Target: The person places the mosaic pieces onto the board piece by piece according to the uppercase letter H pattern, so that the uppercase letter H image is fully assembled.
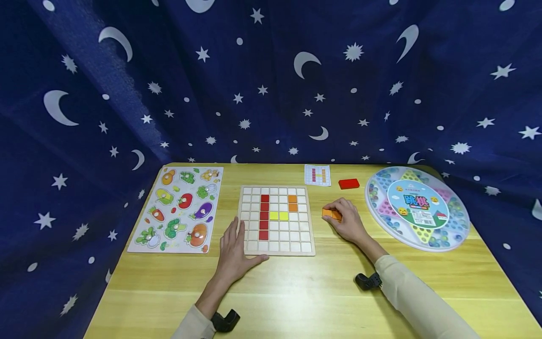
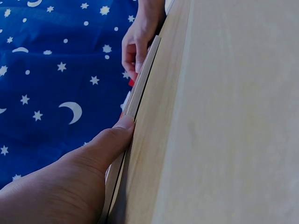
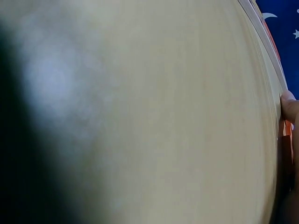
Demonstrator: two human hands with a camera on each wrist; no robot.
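Note:
A wooden grid board (image 1: 296, 246) lies flat, holding a column of red tiles (image 1: 264, 219), two yellow squares (image 1: 279, 215) and an orange tile (image 1: 292, 203) at upper right. My left hand (image 1: 232, 258) rests at the board's lower left corner, its fingers along the left side and its thumb (image 2: 110, 142) against the near edge. Right of the board, my right hand (image 1: 349, 225) pinches an orange tile (image 1: 327, 213) on or just over the table; fingers partly hide it. The right wrist view catches only part of this hand (image 3: 290, 109) at its edge.
Behind the board lies a small pattern card (image 1: 317, 181), with a red block (image 1: 349, 183) beside it. A vegetable puzzle board (image 1: 139, 240) is at left, and a round Chinese checkers set (image 1: 417, 207) at right. A starry curtain (image 1: 271, 108) hangs behind the table (image 1: 296, 296).

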